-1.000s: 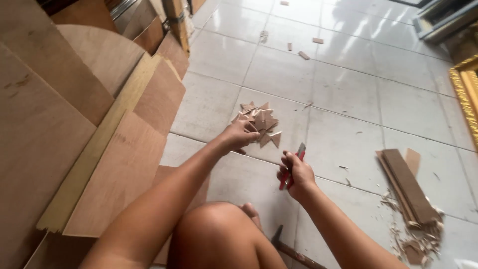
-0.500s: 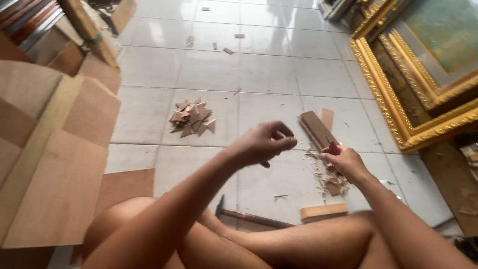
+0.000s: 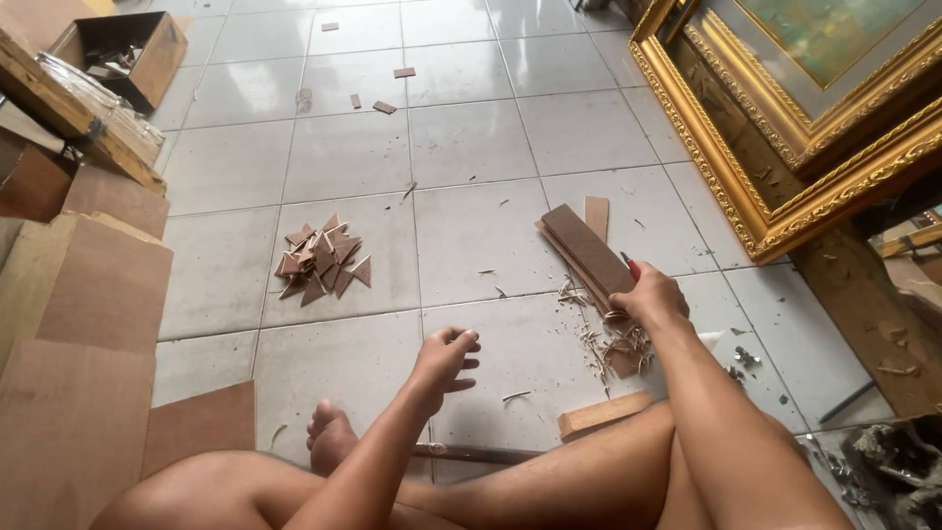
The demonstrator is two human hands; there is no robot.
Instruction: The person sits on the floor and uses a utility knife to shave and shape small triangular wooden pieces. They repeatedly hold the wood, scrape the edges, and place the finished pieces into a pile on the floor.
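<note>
The left hand point(image 3: 446, 358) hovered empty above the tiled floor point(image 3: 343, 157), fingers loosely curled, while the right hand point(image 3: 653, 294) was closed around a red-handled tool point(image 3: 633, 267) at the near end of the stacked wood strips point(image 3: 589, 250). Farther left lay the pile of cut triangles point(image 3: 322, 260), well apart. The tool could slip toward the bare legs, since nothing steadied the strips.
</note>
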